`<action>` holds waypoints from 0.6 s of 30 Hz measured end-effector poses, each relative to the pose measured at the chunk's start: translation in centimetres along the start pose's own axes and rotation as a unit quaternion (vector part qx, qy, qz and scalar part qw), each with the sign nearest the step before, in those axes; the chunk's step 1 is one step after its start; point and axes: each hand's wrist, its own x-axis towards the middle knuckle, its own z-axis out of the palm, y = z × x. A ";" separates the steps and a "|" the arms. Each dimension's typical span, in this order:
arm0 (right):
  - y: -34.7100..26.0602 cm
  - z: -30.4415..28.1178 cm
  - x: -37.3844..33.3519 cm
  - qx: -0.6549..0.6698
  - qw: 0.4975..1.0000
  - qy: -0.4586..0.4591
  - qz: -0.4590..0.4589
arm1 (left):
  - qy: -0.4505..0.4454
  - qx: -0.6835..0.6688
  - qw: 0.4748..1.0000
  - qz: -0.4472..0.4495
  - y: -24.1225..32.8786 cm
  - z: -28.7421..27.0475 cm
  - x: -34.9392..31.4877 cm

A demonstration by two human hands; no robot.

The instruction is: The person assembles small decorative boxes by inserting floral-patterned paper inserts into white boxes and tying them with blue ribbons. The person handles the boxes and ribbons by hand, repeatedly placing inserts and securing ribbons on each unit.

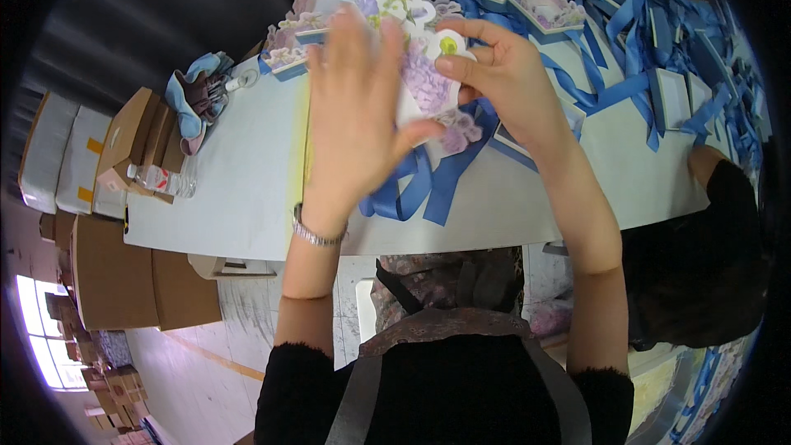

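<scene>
Both hands hold a floral card box (424, 74) above the white table (247, 189): left hand (354, 107) spread flat against it, right hand (494, 66) pinching its right edge. Blue ribbons (428, 185) trail beneath; matching scalloped boxes (544, 4) line the far edge, brown cartons (136, 140) stand left.

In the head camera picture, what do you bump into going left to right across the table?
Cardboard boxes → water bottle → blue cloth bundle → left hand → flowery card piece → right hand → blue ribbons.
</scene>
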 end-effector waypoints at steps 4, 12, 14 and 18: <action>-0.4 -0.7 0.5 0.104 0.994 -0.032 0.008 | -0.059 -0.065 0.992 0.091 -0.2 -0.7 0.8; -3.7 -5.5 -1.3 0.187 0.977 -0.076 0.066 | -0.070 0.049 0.952 0.295 3.5 -4.9 7.3; -5.1 -5.4 -1.4 0.260 0.955 -0.080 0.116 | 0.137 0.121 0.861 0.474 0.4 -2.1 9.0; -4.8 -6.9 -2.1 0.307 0.944 -0.012 0.121 | 0.007 0.071 0.915 0.398 3.1 -3.6 10.0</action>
